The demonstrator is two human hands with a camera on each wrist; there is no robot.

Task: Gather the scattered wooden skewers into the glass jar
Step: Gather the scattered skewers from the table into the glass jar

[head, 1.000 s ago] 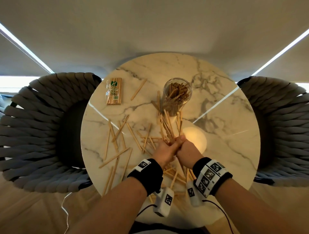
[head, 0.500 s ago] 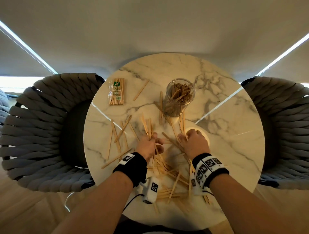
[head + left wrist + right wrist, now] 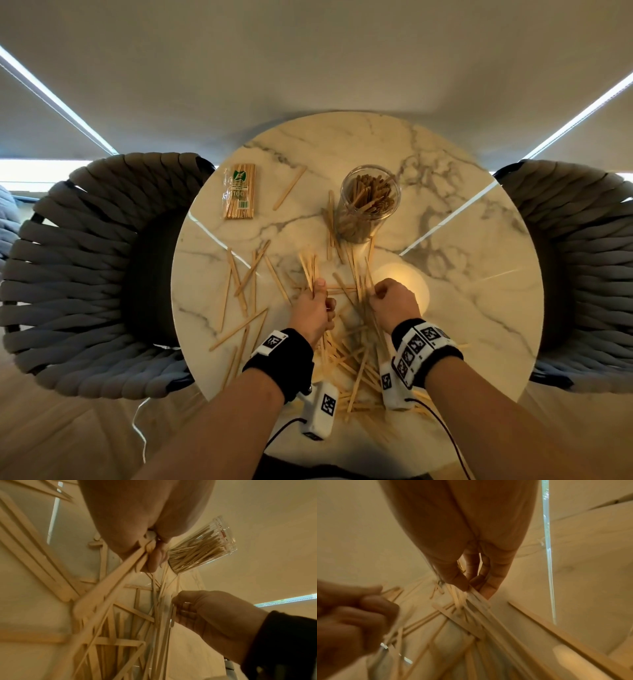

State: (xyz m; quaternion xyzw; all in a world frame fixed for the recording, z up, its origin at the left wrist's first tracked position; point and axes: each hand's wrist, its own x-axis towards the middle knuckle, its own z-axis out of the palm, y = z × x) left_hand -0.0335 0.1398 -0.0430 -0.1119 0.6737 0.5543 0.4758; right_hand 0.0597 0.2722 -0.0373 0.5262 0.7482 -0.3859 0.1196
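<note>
A glass jar (image 3: 368, 202) partly filled with wooden skewers stands at the back middle of the round marble table (image 3: 479, 308). Loose skewers (image 3: 245, 277) lie scattered to the left, and a crossed pile (image 3: 352, 363) lies between my wrists. My left hand (image 3: 318, 298) grips a small bundle of skewers (image 3: 308, 270) that fans toward the jar. My right hand (image 3: 378, 294) is low over the table and pinches a few skewers (image 3: 366, 279). The left wrist view shows the left fingers (image 3: 154, 555) curled on flat sticks with the jar (image 3: 202, 547) behind. The right thumb and fingers (image 3: 462, 582) pinch stick ends (image 3: 479, 601).
A sealed packet of skewers (image 3: 239, 195) lies at the back left of the table, with a single skewer (image 3: 289, 188) beside it. Woven grey chairs stand at the left (image 3: 85, 274) and right (image 3: 582, 274). The table's right half holds no skewers.
One second ago both hands were pressed together around one bundle. They have since parted and dropped toward the table, the left now holding its own bundle and the right pinching other skewers.
</note>
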